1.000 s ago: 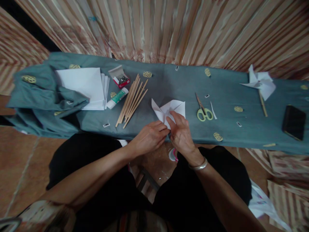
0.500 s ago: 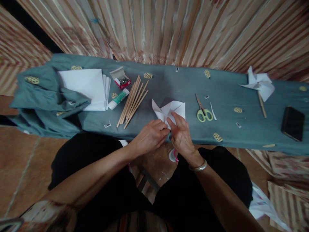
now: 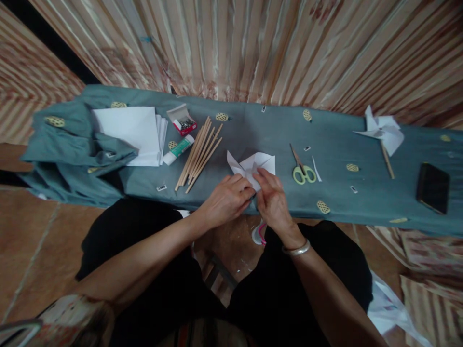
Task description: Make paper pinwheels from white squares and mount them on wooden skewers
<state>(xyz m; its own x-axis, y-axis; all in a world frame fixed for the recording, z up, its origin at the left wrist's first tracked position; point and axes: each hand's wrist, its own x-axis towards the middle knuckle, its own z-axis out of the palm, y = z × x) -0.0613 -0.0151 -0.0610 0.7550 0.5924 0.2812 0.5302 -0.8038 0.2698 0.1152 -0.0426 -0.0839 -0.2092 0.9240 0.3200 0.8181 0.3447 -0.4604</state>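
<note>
A white paper pinwheel (image 3: 265, 160), its corners partly folded in, lies at the near side of the cloth-covered bench. My left hand (image 3: 228, 200) is closed, with its fingers curled on the paper's near left edge. From the right, my right hand (image 3: 274, 198) grips the paper, thumb and fingers bent over its near right part. The fingers hide the near corner and part of the centre. Just left of the hands lies a bunch of wooden sticks (image 3: 199, 153). Green-handled scissors (image 3: 304, 174) rest to the right, beside a thin paper strip (image 3: 316, 168).
On the left are a stack of white paper (image 3: 132, 132), a glue stick (image 3: 178, 150) and an open box of metal pins (image 3: 183, 123). A pinwheel on a stick (image 3: 385, 130) and a black phone (image 3: 433, 187) lie on the right. A striped curtain (image 3: 231, 48) hangs behind.
The view has shifted slightly. My right fingers have moved a little over the paper, and both hands stay on the pinwheel.
</note>
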